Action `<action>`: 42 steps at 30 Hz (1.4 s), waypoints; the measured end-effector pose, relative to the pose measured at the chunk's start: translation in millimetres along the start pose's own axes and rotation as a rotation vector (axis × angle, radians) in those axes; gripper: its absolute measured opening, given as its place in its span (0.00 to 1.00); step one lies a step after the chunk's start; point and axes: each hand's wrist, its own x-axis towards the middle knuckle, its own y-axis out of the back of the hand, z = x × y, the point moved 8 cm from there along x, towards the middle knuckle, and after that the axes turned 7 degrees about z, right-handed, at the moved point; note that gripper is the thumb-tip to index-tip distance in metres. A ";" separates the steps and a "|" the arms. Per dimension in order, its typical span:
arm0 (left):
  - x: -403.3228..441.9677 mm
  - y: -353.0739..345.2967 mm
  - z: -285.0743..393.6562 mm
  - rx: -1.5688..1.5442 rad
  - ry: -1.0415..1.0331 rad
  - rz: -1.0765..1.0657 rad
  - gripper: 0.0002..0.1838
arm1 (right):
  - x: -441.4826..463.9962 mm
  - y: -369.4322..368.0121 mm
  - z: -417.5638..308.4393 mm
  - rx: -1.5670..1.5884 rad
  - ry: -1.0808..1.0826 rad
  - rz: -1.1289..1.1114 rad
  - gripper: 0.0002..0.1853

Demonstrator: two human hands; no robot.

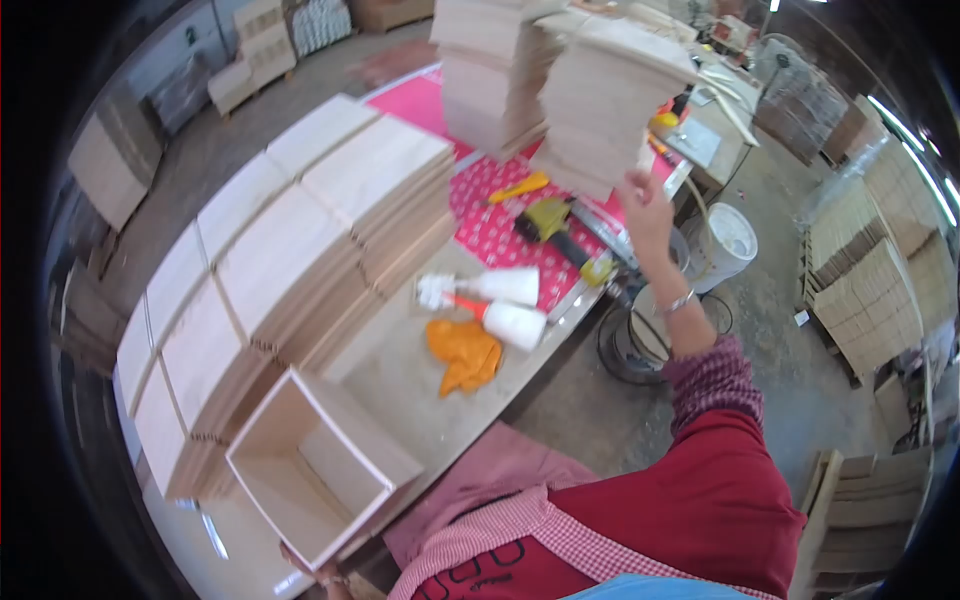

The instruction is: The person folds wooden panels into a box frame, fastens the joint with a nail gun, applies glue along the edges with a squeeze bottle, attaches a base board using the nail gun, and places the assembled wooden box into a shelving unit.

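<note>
My right hand (645,200) is raised near the tall stack of boards (615,95), its fingers blurred and partly spread, holding nothing visible. At the bottom, my left hand (318,572) is at the lower corner of an open wooden box (390,440), with most of its fingers hidden by the box. Beside the box lie an orange cloth (465,353) and two white bottles, one with a red nozzle (515,325). A yellow-green nail gun (550,222) rests on the pink patterned cloth (480,208), with a yellow-handled tool (520,187) above it.
Long rows of stacked boards (290,240) fill the table's left side. Right of the table edge stand a white bucket (728,238) and a round container (640,335) on the floor. Further stacks of panels (870,310) stand at the far right.
</note>
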 end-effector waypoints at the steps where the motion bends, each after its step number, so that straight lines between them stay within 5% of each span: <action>1: 2.7 -6.1 17.3 0.033 0.043 -0.019 0.22 | 40.0 18.9 -6.1 -0.027 0.019 0.134 0.16; 5: 9.3 -25.3 70.5 0.042 0.301 -0.166 0.22 | 167.3 61.1 7.1 0.110 0.052 0.355 0.17; 7: 9.4 -30.6 40.3 -0.301 0.613 -0.112 0.22 | 204.5 75.2 19.7 0.086 -0.058 0.459 0.18; 10: 3.6 -40.9 50.8 -0.591 0.815 -0.044 0.22 | 225.8 75.6 7.6 0.085 -0.281 0.379 0.17; 14: -2.7 -27.5 101.2 -0.139 0.456 -0.131 0.21 | 266.9 69.0 32.4 -0.050 -0.276 0.269 0.16; 19: -13.2 -24.3 -132.5 0.192 0.646 0.095 0.18 | 311.4 79.4 55.5 -0.349 -0.178 0.347 0.18; 22: -16.7 -56.7 -60.1 -0.193 0.556 -0.407 0.21 | 306.3 95.2 43.1 -0.514 -0.251 0.411 0.19; 23: -31.3 -67.0 4.7 -0.163 0.528 -0.376 0.22 | 313.9 106.6 47.5 -0.522 -0.254 0.383 0.19; 25: -61.1 -86.1 134.0 -0.100 0.474 -0.314 0.25 | 334.5 126.7 25.0 -0.753 0.190 0.283 0.15; 28: -73.3 -102.8 170.6 -0.527 0.734 -0.115 0.24 | 333.7 164.2 -20.0 -0.947 0.497 0.232 0.12; 31: -77.5 -90.7 175.1 0.040 0.477 -0.304 0.22 | 320.9 163.8 -33.7 -0.235 0.237 0.221 0.11; 34: -96.9 -77.3 206.5 -0.178 0.473 -0.186 0.20 | 256.8 86.6 -35.6 0.469 -0.084 0.083 0.12; 38: -74.7 -63.8 235.4 -0.251 0.475 -0.136 0.19 | 116.7 -27.4 -48.8 0.707 -0.402 -0.208 0.17; 40: -44.7 -37.7 301.1 -0.257 0.366 -0.063 0.18 | 37.9 -79.2 -69.6 0.807 -0.383 -0.590 0.17; 42: -33.7 -24.4 331.6 -0.348 0.277 -0.077 0.18 | -59.2 -99.4 -115.1 0.733 -0.414 -0.643 0.19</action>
